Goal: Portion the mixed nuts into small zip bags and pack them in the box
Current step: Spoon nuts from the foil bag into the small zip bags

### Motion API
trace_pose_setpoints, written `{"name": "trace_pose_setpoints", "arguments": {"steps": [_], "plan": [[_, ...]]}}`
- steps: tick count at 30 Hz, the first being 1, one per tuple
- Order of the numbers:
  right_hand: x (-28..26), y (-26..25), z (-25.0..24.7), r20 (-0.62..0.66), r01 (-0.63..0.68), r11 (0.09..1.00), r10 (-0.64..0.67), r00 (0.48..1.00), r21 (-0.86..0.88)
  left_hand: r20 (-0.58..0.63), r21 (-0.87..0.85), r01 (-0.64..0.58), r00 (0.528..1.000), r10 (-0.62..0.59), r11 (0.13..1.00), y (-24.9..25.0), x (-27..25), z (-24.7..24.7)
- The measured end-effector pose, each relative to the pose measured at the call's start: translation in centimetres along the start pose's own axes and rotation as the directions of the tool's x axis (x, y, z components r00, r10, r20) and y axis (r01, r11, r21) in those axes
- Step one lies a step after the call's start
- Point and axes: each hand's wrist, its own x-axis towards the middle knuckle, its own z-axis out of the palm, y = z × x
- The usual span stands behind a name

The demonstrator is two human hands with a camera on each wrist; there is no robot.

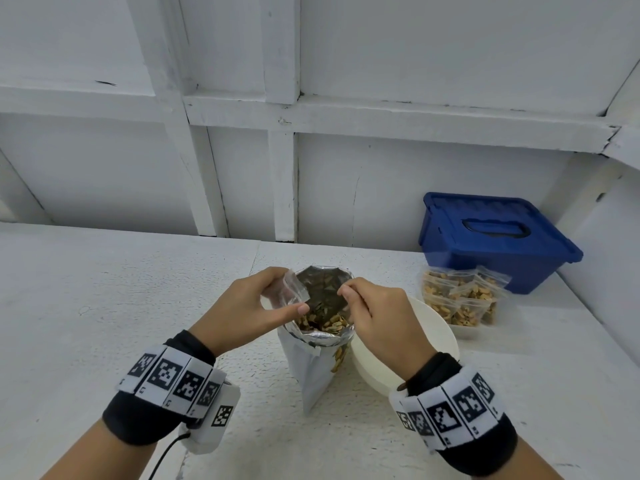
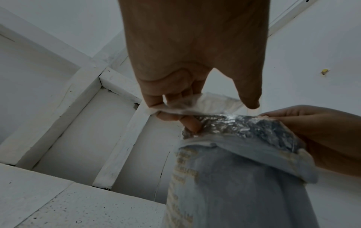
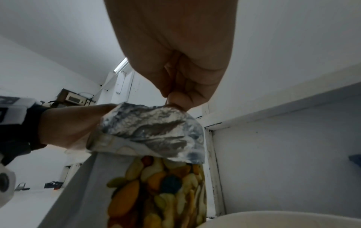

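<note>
The left hand (image 1: 249,303) pinches a limp, slippery empty zip bag (image 1: 294,289) over the foil nut pouch (image 1: 317,341) on the counter (image 1: 104,306); right hand (image 1: 377,313) fingers pinch together at the pouch's rim, the best hold.

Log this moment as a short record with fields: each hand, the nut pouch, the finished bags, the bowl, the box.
left hand: holds an empty clear zip bag over the pouch mouth
right hand: fingers curled, pinching at the pouch's rim; any nuts held are hidden
nut pouch: upright, foil top open and rolled down, mixed nuts inside
filled bags: small pile on the table in front of the box
bowl: white, right of the pouch, partly under the right wrist
box: blue, lid on, far right
</note>
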Motion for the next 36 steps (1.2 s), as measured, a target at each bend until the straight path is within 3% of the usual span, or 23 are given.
{"name": "trace_pose_setpoints", "arguments": {"steps": [5,10,16,20,28,36], "plan": [[0.3,0.0,-0.6,-0.058,-0.173,0.979,0.18,0.982,0.109,0.001,0.01,0.013,1.0,-0.013,1.0,-0.3,-0.1,0.0],[0.4,0.6,-1.3,-0.079,-0.357,0.885,0.395,0.915,0.3,-0.024,0.003,0.015,1.0,-0.015,1.0,-0.5,-0.2,-0.1],[0.3,1.3,-2.5,-0.1,-0.44,0.762,0.544,0.833,0.475,-0.008,0.119,0.001,1.0,0.0,0.993,0.0,-0.2,-1.4],[0.5,1.8,-3.2,-0.105,-0.449,0.715,0.585,0.804,0.536,0.072,0.255,-0.033,0.997,0.015,0.966,0.5,-0.1,-2.1],[1.0,2.1,-4.8,-0.175,-0.411,0.723,0.585,0.792,0.555,0.176,0.482,-0.107,0.984,0.024,0.87,0.8,0.6,-2.3],[1.7,2.2,-5.6,-0.252,-0.351,0.743,0.565,0.786,0.569,0.232,0.477,-0.149,0.972,0.039,0.866,1.2,1.4,-1.6]]}}
